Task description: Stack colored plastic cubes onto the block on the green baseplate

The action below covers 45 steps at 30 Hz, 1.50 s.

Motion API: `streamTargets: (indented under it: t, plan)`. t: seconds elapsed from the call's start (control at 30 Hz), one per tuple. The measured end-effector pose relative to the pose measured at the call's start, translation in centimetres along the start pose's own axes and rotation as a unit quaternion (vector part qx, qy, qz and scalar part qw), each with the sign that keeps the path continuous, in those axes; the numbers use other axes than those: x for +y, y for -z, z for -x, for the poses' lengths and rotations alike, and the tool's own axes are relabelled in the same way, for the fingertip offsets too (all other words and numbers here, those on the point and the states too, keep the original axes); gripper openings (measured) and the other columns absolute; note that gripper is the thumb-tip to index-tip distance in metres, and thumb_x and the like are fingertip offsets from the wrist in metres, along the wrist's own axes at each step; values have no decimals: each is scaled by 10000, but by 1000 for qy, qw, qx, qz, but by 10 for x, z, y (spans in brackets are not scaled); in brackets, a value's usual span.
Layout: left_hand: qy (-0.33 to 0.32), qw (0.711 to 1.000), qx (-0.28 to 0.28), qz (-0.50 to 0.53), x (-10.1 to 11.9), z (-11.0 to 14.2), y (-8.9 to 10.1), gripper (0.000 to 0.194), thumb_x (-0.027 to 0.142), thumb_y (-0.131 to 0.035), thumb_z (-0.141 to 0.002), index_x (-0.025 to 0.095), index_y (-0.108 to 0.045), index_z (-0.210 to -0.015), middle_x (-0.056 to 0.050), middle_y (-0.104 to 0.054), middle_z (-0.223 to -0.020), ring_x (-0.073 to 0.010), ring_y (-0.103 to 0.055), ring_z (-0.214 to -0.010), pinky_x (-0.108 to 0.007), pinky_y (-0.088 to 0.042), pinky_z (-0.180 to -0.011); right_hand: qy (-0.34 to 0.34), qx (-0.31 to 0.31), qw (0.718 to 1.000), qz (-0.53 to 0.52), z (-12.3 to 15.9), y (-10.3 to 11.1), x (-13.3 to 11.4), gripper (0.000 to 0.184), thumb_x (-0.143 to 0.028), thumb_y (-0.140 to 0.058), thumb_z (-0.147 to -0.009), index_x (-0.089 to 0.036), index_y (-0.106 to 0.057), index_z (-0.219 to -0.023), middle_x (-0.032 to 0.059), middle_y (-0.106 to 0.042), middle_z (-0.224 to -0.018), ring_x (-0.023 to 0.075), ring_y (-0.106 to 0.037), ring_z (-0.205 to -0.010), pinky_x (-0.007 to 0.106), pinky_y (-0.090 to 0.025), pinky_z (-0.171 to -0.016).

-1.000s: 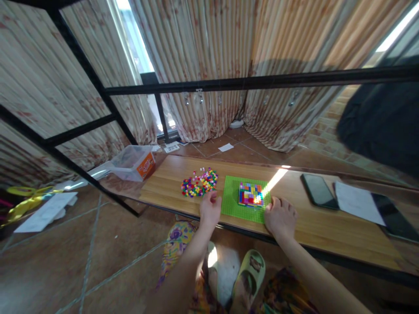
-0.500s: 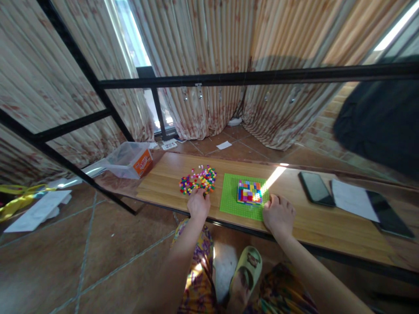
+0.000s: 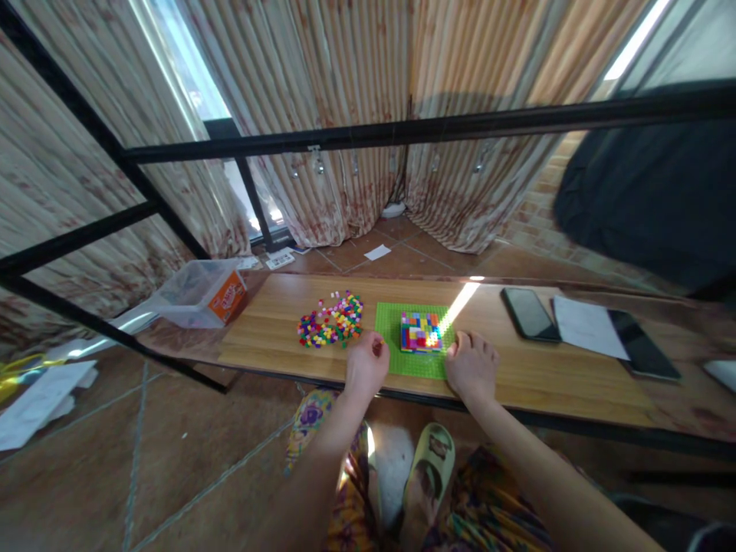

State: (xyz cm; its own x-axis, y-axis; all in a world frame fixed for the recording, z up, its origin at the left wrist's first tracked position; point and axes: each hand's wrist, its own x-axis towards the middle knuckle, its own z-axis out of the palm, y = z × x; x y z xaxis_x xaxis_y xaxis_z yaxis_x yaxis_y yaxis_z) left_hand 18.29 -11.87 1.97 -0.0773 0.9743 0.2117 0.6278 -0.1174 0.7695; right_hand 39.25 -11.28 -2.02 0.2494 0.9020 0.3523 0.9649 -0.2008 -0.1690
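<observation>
My left hand point(image 3: 366, 366) is closed in a pinch at the left edge of the green baseplate point(image 3: 417, 368). Whatever sits between its fingertips is too small or hidden to make out. On the baseplate stands a low block of multicoloured toy bricks point(image 3: 418, 336), partly lit by a bright streak of sun. My right hand point(image 3: 474, 368) has its fingers curled at the baseplate's right edge, gripping it there. Left of the plate lies a loose pile of small coloured bricks point(image 3: 330, 326), just beyond my left hand.
The wooden table point(image 3: 258, 330) carries a phone point(image 3: 530, 314), white paper point(image 3: 589, 328) and a dark tablet-like device point(image 3: 647, 349) on the right. A clear plastic box point(image 3: 192, 295) with an orange label stands at the left end. A black metal bar point(image 3: 356, 138) crosses behind.
My left hand has moved right, from the brick pile to the baseplate's left edge. My right hand stays at the plate's right edge. The whole view has shifted slightly.
</observation>
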Motion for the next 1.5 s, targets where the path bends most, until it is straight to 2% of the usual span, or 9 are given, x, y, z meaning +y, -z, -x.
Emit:
streamTargets:
  t: [0.17, 0.3, 0.47, 0.6, 0.83, 0.93, 1.17, 1.3, 1.5]
  plan:
    - [-37, 999, -30, 6, 18, -9, -8, 118, 191, -551, -819, 199, -660, -864, -26, -685, -793, -150, -633, -737, -251, -478, -706, -2, 5, 1000, -3, 0, 2, -2, 317, -261, -406, -910, -142, -571, -1154, 136, -566, -1200, 277, -437, -1108, 384, -273, -920]
    - [-78, 994, -53, -47, 32, -19, -10, 150, 179, -578, -817, 202, -705, -894, -52, -685, -863, -180, -631, -829, -282, -481, -796, -8, 3, 1000, -8, 0, 2, -3, 317, -265, -404, -914, -143, -570, -1156, 139, -562, -1208, 282, -430, -1122, 390, -269, -928]
    - [-104, 986, -85, -97, 41, -26, -19, 187, 182, -565, -835, 205, -728, -924, -61, -674, -880, -188, -625, -839, -292, -477, -819, -10, 1, 1000, -13, 0, 3, -4, 317, -257, -399, -915, -138, -567, -1157, 144, -559, -1211, 284, -425, -1130, 393, -264, -933]
    - [-97, 985, -98, -109, 41, -28, -20, 197, 178, -554, -842, 199, -730, -929, -55, -673, -876, -180, -622, -853, -287, -471, -843, -10, 2, 1000, -12, 0, 4, -5, 316, -245, -406, -908, -134, -567, -1156, 146, -559, -1204, 284, -422, -1130, 390, -257, -937]
    - [-37, 989, -73, -126, 31, -36, -11, 229, 161, -579, -816, 161, -719, -997, -74, -683, -908, -182, -629, -833, -291, -480, -817, -7, 7, 1000, -14, 0, 3, -4, 300, -248, -415, -908, -139, -570, -1140, 145, -563, -1186, 282, -427, -1125, 387, -258, -934]
    - [-47, 988, -70, -132, 34, -38, -12, 241, 172, -565, -825, 159, -714, -1014, -82, -684, -931, -192, -631, -860, -294, -481, -822, -9, 6, 1000, -11, 0, 2, -4, 299, -246, -427, -901, -139, -569, -1141, 146, -561, -1195, 282, -427, -1129, 387, -259, -934]
    - [-82, 978, -83, -171, 42, -36, -21, 324, 179, -409, -911, 165, -706, -1041, -103, -670, -947, -204, -631, -887, -302, -478, -825, -8, 8, 1000, -12, 0, 2, -4, 301, -248, -422, -901, -140, -565, -1144, 141, -558, -1208, 281, -423, -1141, 387, -260, -944]
    - [-91, 975, -87, -184, 42, -35, -24, 314, 189, -407, -913, 175, -696, -1036, -95, -661, -935, -208, -629, -880, -300, -481, -804, -8, 3, 1000, -11, -1, 3, -4, 301, -247, -420, -904, -138, -564, -1145, 143, -557, -1207, 283, -425, -1141, 390, -261, -945]
    - [-93, 977, -69, -179, 42, -33, -31, 284, 183, -456, -896, 164, -636, -1115, -102, -667, -1044, -220, -627, -950, -308, -482, -833, -9, 7, 1000, -14, 0, 4, -4, 294, -246, -423, -902, -142, -564, -1138, 142, -561, -1191, 282, -427, -1133, 390, -263, -941]
